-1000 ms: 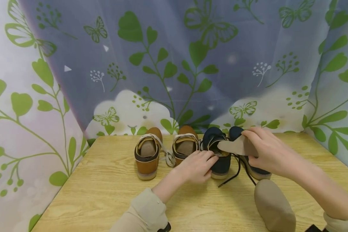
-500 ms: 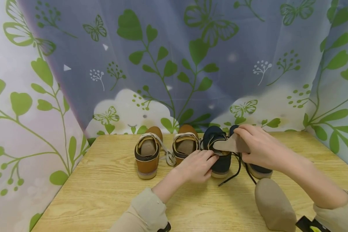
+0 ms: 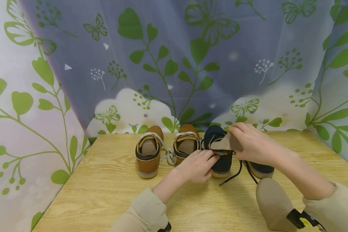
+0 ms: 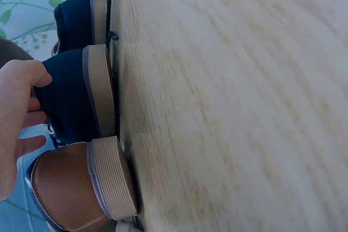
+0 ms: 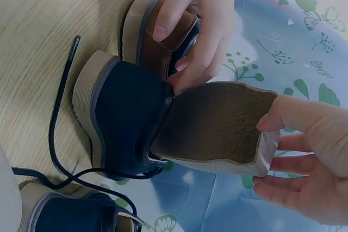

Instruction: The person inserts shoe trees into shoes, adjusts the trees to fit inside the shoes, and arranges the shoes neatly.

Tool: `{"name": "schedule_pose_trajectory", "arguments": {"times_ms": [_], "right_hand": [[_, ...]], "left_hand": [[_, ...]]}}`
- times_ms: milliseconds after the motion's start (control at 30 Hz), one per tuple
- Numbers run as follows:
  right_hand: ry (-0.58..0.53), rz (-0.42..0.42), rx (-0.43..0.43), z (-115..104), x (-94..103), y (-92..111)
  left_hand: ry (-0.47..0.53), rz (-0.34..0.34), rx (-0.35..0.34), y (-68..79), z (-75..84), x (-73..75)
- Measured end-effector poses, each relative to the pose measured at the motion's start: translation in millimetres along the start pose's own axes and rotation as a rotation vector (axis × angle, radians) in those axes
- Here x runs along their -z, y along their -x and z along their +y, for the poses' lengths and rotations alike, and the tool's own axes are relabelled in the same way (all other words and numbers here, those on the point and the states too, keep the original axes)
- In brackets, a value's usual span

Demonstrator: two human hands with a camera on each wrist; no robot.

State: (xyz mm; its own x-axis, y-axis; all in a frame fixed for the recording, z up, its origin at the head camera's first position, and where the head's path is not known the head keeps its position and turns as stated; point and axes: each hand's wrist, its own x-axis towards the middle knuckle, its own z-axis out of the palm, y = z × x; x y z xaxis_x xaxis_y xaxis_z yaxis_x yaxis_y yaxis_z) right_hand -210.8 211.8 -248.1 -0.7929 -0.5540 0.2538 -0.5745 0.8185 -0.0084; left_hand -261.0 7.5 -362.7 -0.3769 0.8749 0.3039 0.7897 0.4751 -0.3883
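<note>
The wood-grain counter (image 3: 98, 190) carries a row of two brown shoes (image 3: 148, 166) and two navy shoes (image 3: 223, 163), black laces (image 5: 53, 129) trailing on it, and a beige insert (image 3: 273, 199) lying nearer.

No readable text, brands, numbers or signs; none legible on tan-brown leather shoes (image 3: 147, 166), dark navy-blue shoes (image 3: 222, 165), leaf-and-butterfly-printed fabric backdrop (image 3: 174, 64).

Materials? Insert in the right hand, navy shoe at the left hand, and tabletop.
Insert: probably moulded pulp; matte, grainy inside.
Navy shoe: matte and even, maybe nubuck or fabric, can't tell; ribbed sole edge suggests rubber.
Tabletop: wood grain, satin look; wood or laminate.
</note>
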Motion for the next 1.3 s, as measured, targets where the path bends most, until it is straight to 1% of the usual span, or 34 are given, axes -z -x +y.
{"name": "schedule_pose_trajectory", "arguments": {"times_ms": [500, 733, 933, 1067, 1300], "right_hand": [[0.0, -0.03, -0.018, 2.6, -5.1, -11.8], [0.0, -0.071, -0.03, 2.3, -4.4, -16.6], [0.041, -0.08, -0.016, 1.6, -4.6, -20.0], [0.07, -0.079, -0.006, 0.8, -5.5, -22.0], [0.088, -0.112, -0.028, -1.1, -5.2, -25.8]], "left_hand": [[0.003, -0.018, 0.006, 1.2, 0.9, 1.0], [0.005, 0.001, 0.003, 1.1, 1.4, -0.8], [0.0, 0.023, -0.003, 1.3, 0.9, -1.2], [-0.001, 0.019, -0.003, 1.2, 0.9, -0.9], [0.007, 0.0, -0.001, 0.9, 1.3, 0.0]]}}
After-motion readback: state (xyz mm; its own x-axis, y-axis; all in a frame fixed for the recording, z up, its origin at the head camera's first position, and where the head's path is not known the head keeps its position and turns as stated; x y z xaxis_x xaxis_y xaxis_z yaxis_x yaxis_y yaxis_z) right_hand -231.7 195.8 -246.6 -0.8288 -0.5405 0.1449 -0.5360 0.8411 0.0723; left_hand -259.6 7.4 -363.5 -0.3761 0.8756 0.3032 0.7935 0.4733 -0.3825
